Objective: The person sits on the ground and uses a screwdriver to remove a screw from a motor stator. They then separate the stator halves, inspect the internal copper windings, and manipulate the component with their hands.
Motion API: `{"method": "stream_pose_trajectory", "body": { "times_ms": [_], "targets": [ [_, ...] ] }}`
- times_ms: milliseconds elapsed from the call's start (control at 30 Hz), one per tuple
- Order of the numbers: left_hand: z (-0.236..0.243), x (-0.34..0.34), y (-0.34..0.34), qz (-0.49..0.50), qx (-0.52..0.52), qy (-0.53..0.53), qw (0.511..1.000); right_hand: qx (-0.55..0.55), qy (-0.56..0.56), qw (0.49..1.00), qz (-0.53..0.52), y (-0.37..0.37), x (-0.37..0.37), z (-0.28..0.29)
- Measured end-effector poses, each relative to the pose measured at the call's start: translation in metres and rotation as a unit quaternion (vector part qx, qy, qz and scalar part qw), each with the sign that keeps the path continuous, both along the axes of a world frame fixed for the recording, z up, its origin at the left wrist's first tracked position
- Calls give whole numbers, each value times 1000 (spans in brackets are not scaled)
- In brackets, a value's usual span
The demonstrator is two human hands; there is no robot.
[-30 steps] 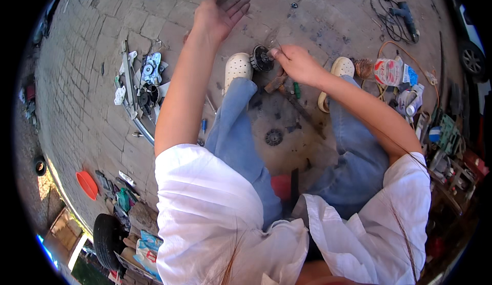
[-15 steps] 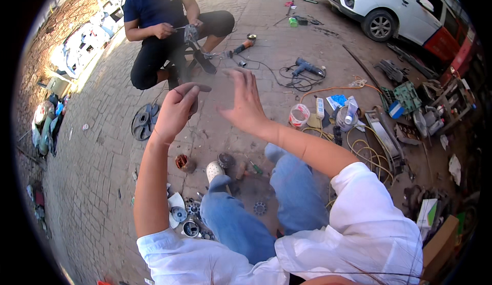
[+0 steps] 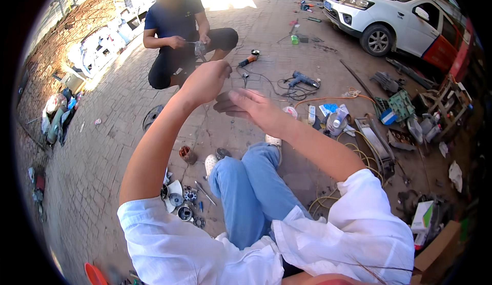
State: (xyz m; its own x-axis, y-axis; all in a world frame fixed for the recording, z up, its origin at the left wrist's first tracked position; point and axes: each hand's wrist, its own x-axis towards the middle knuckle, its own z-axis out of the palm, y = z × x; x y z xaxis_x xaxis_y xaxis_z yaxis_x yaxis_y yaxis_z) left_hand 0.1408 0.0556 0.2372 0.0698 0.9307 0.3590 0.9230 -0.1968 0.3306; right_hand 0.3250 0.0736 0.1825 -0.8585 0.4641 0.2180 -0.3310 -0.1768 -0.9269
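Observation:
Both of my arms reach forward above the paved ground. My left hand (image 3: 206, 81) is raised, its dark, dirty fingers loosely bent toward the right; I see nothing in it. Just below and to its right, my right hand (image 3: 250, 106) is open, with blackened fingers stretched to the left. A small gap shows between the hands. Below them, near my shoes, stand a copper-wound motor stator (image 3: 187, 155) and a dark round part (image 3: 222, 153). Round metal motor parts (image 3: 185, 213) lie to the left of my legs.
Ahead, a person (image 3: 177, 34) squats with a grey part in hand. An orange angle grinder (image 3: 249, 59) and a corded heat gun (image 3: 303, 79) lie nearby. At right are a bucket (image 3: 336, 126), a green tool case (image 3: 401, 105) and a white car (image 3: 379, 21).
My left hand has moved right and slightly up, and my right hand has dropped a little, so they are closer together. My knees have come together, and the view has tilted up.

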Motion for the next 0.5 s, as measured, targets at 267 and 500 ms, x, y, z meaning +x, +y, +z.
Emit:
{"method": "stream_pose_trajectory", "body": {
  "times_ms": [267,500],
  "targets": [
    [24,26,-47,-22,30,43,998,13,114,989,-96,-11,67,24],
    [47,91,-87,-255,-69,-20,964,23,215,975,-50,-17,122,47]
  ]
}}
